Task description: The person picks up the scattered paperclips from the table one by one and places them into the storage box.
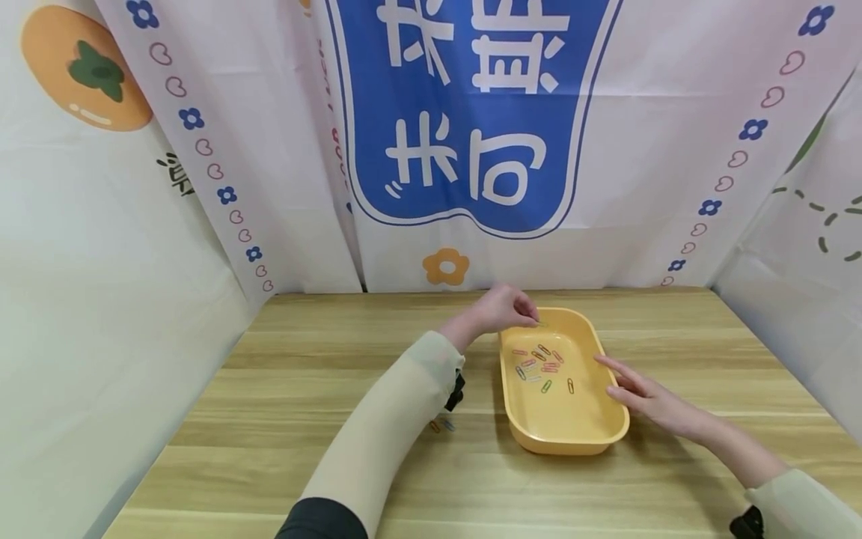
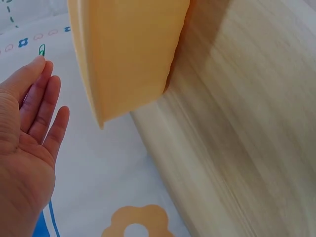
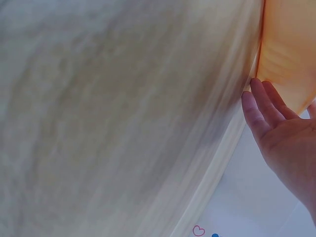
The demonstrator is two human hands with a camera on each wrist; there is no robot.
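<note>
My left hand [image 1: 506,308] is over the far left end of a yellow plastic tray [image 1: 586,423]. Between thumb and forefinger it pinches a green paper clip [image 2: 42,50], seen plainly in the left wrist view. Several coloured paper clips [image 1: 550,367] lie scattered on the tray's floor, among them pink, brown, blue and green ones. At the tray's right side rests my right hand [image 1: 643,397], its fingers extended along the rim and outer wall. In the right wrist view its fingertips [image 3: 254,83] are at the yellow wall.
On the wooden table [image 1: 303,404], beside my left forearm, lie a brown paper clip [image 1: 434,427] and a blue paper clip [image 1: 449,425]. A printed cloth [image 1: 417,258] hangs along the table's back edge, with more white cloth at both sides.
</note>
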